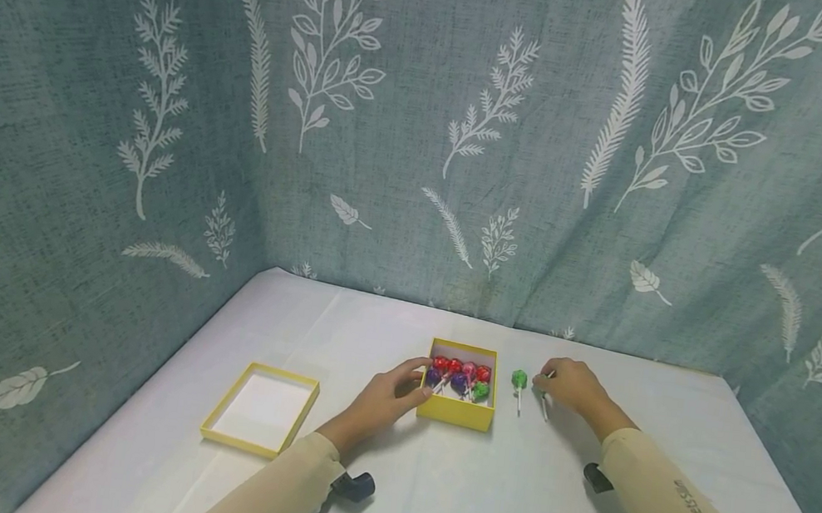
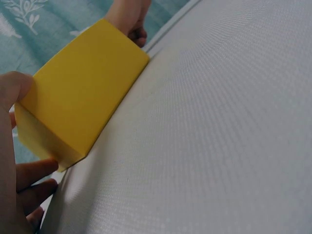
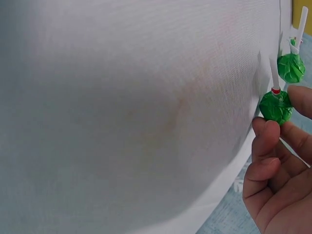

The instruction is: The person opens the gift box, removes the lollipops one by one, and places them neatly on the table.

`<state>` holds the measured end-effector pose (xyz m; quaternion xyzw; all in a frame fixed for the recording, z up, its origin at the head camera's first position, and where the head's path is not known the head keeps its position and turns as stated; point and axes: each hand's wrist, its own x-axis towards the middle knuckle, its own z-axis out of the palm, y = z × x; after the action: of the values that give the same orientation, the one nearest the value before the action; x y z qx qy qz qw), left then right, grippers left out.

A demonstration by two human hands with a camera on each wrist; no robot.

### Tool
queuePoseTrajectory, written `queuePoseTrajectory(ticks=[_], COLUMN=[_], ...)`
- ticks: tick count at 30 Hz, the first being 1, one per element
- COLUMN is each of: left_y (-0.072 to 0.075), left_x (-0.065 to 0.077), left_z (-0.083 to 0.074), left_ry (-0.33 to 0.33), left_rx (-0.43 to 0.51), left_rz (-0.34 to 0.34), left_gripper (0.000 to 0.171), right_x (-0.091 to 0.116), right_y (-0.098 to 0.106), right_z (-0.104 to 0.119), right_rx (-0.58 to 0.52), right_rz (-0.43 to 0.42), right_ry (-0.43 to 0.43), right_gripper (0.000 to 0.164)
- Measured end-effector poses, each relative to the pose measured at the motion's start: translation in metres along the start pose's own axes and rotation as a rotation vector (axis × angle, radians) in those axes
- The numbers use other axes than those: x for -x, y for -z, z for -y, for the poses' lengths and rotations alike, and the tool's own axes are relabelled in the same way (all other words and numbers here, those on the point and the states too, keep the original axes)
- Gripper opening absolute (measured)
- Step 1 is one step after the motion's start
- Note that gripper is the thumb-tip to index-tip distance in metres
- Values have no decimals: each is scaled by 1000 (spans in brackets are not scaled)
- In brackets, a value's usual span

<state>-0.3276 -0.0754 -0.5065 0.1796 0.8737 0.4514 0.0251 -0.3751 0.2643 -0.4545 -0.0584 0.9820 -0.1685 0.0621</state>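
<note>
In the head view my left hand [image 1: 383, 397] holds the left side of a yellow box [image 1: 455, 413], thumb near its front corner. The left wrist view shows the thumb against the upper corner of the box [image 2: 87, 83] and fingertips at its side wall. Inside lie wrapped lollipops [image 1: 460, 380] in red, pink, purple and green. My right hand [image 1: 574, 386] pinches a green lollipop [image 3: 276, 107] by its wrapped head, thumb on one side and fingers on the other. Another green lollipop [image 1: 519, 378] lies between that hand and the box, its white stick pointing toward me.
A shallow yellow-edged box lid [image 1: 262, 410] with a white inside lies to the left of the box. White cloth covers the table [image 1: 424, 492]. Behind and at both sides hangs a blue-green curtain [image 1: 408, 139] with white leaf patterns.
</note>
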Motion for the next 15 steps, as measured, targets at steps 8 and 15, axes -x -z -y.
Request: queuePoseTrajectory(ticks=[8, 15], left_y=[1, 0], left_x=[0, 1], left_z=[-2, -2], left_ry=[11, 33], left_rx=[11, 18], left_rz=[-2, 1], left_gripper=[55, 56], right_x=[4, 6], right_y=[6, 5], right_z=[0, -2], right_rx=[20, 0], right_rz=[16, 16], right_ry=[-17, -28], right_gripper=[31, 34])
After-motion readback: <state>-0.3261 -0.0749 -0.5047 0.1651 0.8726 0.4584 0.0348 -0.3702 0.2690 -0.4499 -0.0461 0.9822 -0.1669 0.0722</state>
